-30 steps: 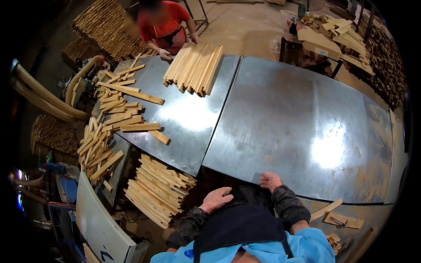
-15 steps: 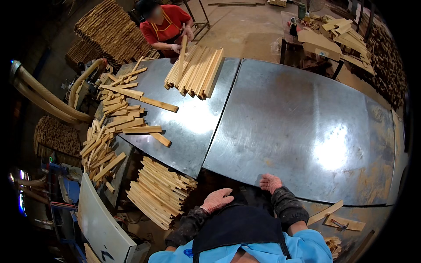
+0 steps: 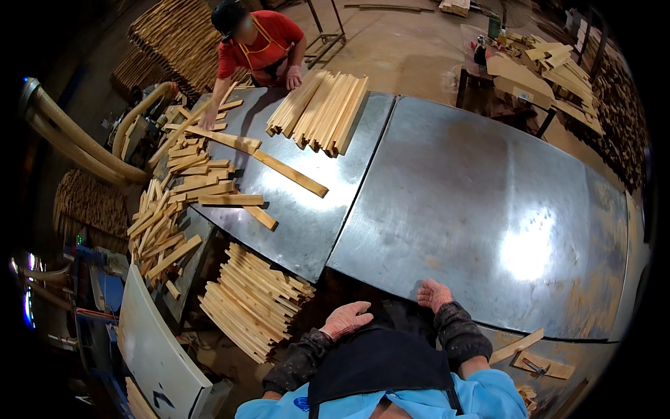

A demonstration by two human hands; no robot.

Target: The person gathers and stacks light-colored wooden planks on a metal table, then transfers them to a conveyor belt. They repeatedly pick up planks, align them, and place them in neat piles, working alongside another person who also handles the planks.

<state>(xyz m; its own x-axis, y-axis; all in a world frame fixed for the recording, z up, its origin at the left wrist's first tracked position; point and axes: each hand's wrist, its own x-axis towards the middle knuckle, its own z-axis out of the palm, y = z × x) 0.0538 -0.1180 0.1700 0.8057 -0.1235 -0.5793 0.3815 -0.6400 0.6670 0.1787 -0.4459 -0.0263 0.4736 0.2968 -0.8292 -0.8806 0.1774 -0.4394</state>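
Note:
My left hand (image 3: 347,319), in a pinkish work glove, lies in front of my dark apron with its fingers stretched out and nothing in it. My right hand (image 3: 434,295), gloved the same way, rests at the near edge of the metal table (image 3: 447,209), its fingers loosely bent and holding nothing I can see. To the left of my left hand, below the table's edge, is a stack of wooden strips (image 3: 251,304). Across the table a co-worker in red (image 3: 269,45) has one hand by a bundle of strips (image 3: 321,112) and the other over loose strips.
Loose wooden strips (image 3: 174,192) are heaped along the table's left end, several jutting onto it. A pale panel (image 3: 157,335) stands at lower left. On the right lie a board with a metal tool (image 3: 541,364) and another strip. Ribbed hoses (image 3: 77,143) curve at far left.
The co-worker's hand has moved from the bundle to the loose strips on the left, and the strip held upright there is no longer upright. One loose strip has shifted toward me. My hands have barely moved.

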